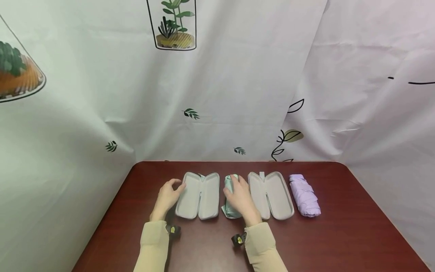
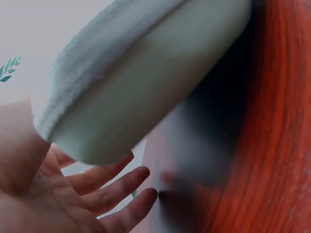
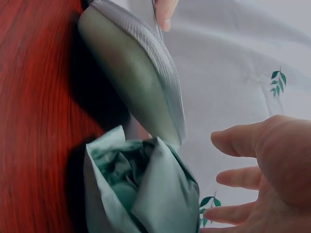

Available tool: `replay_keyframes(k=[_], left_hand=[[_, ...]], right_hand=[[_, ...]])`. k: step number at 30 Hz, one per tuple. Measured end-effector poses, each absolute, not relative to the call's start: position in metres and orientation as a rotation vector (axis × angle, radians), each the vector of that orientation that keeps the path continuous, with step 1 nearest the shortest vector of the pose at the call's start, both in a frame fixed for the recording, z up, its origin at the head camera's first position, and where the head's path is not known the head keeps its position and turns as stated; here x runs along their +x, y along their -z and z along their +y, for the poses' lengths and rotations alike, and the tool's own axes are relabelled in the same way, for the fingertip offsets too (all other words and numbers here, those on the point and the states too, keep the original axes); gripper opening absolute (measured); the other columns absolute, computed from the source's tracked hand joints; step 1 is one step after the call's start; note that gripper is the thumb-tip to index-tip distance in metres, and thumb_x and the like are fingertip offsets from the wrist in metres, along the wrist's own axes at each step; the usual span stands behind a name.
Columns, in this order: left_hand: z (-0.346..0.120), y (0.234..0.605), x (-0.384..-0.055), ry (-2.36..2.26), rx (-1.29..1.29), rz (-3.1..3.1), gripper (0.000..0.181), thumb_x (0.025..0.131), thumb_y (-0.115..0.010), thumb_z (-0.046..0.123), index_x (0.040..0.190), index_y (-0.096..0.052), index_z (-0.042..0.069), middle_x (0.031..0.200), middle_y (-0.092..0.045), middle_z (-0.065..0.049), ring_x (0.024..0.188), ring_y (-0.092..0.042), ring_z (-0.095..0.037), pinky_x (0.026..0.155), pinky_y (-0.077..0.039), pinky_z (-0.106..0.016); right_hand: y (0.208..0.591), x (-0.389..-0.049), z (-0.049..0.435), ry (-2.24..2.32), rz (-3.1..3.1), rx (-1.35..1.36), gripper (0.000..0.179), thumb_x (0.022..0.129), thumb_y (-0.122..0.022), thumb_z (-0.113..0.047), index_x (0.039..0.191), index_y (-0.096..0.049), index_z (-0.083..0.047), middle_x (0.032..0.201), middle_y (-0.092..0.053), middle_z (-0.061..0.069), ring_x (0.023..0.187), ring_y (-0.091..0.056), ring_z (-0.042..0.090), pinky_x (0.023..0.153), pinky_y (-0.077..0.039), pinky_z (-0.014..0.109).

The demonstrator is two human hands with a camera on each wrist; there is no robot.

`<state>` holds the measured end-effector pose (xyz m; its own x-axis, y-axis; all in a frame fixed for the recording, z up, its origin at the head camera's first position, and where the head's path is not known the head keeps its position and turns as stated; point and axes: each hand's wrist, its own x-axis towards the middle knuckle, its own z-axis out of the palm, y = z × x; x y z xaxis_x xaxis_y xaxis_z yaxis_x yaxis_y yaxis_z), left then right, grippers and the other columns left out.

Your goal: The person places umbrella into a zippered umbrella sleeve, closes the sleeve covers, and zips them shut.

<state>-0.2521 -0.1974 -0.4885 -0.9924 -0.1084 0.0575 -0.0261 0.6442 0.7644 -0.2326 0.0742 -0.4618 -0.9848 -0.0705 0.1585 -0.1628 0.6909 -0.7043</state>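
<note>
Left grip (image 1: 167, 195) gapes by a rounded case (image 1: 187, 200), right grip (image 1: 241, 195) gapes over crinkled cloth (image 1: 232, 212).

Mint-green bundle (image 1: 232, 211) between open cases (image 1: 209, 198) (image 1: 278, 196)

Left hand (image 1: 168, 196) and right hand (image 1: 241, 196) reach forward, fingers (image 3: 240, 178) parted.

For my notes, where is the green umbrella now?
In the head view, the green umbrella lies slightly right of centre, on the table between the two open cases, under the right hand.
</note>
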Motion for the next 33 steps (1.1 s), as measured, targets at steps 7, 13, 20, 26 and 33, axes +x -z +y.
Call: replay_keyframes(k=[7, 13, 20, 26, 33], left_hand=[[-0.195, 0.491, -0.254, 1.316, 0.118, -2.697, 0.028, 0.092, -0.067, 0.028, 0.105, -0.063, 0.004, 0.095, -0.062, -0.010, 0.085, -0.056, -0.024, 0.073, -0.046, -0.037], [-0.192, 0.488, -0.257, 1.387, 0.136, -2.671, 0.022, 0.091, -0.069, 0.026, 0.096, -0.059, 0.006, 0.086, -0.056, -0.007, 0.076, -0.051, -0.020, 0.065, -0.041, -0.032], [-0.193, 0.491, -0.257, 1.428, 0.183, -2.648, 0.023, 0.091, -0.068, 0.028, 0.091, -0.058, 0.007, 0.080, -0.053, -0.005, 0.072, -0.049, -0.019, 0.064, -0.040, -0.032], [-0.194, 0.496, -0.256, 1.430, 0.192, -2.630, 0.022, 0.091, -0.068, 0.026, 0.091, -0.058, 0.006, 0.079, -0.053, -0.005, 0.070, -0.049, -0.019, 0.061, -0.040, -0.031], [-0.193, 0.497, -0.256, 1.443, 0.211, -2.640, 0.020, 0.092, -0.067, 0.025, 0.091, -0.057, 0.007, 0.081, -0.053, -0.005, 0.073, -0.050, -0.019, 0.063, -0.040, -0.032]], right_hand=[[0.468, -0.235, 0.071, -1.210, -2.816, 0.119, 0.058, 0.093, -0.062, -0.021, 0.144, -0.042, 0.000, 0.147, -0.031, 0.033, 0.137, -0.028, 0.046, 0.103, -0.032, 0.059], [0.479, -0.237, 0.067, -1.175, -2.818, 0.082, 0.063, 0.088, -0.068, -0.017, 0.142, -0.043, 0.001, 0.145, -0.032, 0.033, 0.133, -0.032, 0.049, 0.101, -0.036, 0.059], [0.480, -0.236, 0.059, -1.130, -2.807, -0.009, 0.078, 0.079, -0.078, -0.014, 0.145, -0.039, 0.003, 0.142, -0.034, 0.033, 0.127, -0.036, 0.048, 0.097, -0.040, 0.056], [0.488, -0.240, 0.061, -1.107, -2.834, -0.060, 0.089, 0.076, -0.082, -0.019, 0.146, -0.033, 0.006, 0.136, -0.037, 0.034, 0.122, -0.040, 0.047, 0.097, -0.041, 0.053], [0.493, -0.243, 0.061, -1.113, -2.855, -0.128, 0.096, 0.073, -0.083, -0.019, 0.149, -0.029, 0.004, 0.131, -0.039, 0.036, 0.123, -0.040, 0.047, 0.098, -0.040, 0.054]])
